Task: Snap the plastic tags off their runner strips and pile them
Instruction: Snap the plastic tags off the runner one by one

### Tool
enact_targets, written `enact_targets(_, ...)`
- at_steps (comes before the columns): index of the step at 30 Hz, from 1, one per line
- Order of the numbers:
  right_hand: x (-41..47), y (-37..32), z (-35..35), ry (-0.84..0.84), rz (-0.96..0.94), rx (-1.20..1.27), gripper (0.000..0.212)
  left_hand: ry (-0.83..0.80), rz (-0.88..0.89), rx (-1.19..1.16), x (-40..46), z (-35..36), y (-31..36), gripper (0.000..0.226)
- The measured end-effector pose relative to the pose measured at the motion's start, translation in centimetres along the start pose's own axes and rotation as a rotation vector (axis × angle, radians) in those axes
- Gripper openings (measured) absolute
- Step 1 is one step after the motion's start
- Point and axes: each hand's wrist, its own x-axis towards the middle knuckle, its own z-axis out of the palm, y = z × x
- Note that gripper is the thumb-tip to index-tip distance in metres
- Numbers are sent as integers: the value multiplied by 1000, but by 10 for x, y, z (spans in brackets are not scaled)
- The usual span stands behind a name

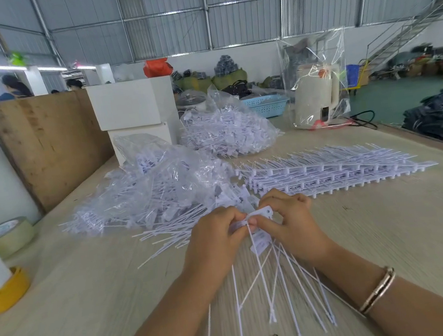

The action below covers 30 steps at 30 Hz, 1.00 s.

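Both forearms were bare all the way up, no sleeves in view and no gloves on either the left hand (213, 237) or the right hand (292, 214). The right wrist had a slim bangle (378, 289) on it, rose-gold looking with a darker band running along the middle. Nails were short and plain.

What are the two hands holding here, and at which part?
Both hands, left hand and right hand, pinch one runner strip of white tags at its top bar; the tails hang toward the table.
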Motion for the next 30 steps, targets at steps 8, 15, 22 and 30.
enact_targets(8,2,1,-2,33,125,108,23,105,-73,16,4,-3,0,17)
enact_targets(15,4,19,4,-146,264,-213,15,61,-35,116,2,-3,1,20)
enact_targets(22,3,22,3,-161,157,-286,10,66,24,107,0,-5,4,15)
enact_targets(30,-2,0,-3,-105,111,20,46,-11,60,90,-3,1,8,21)
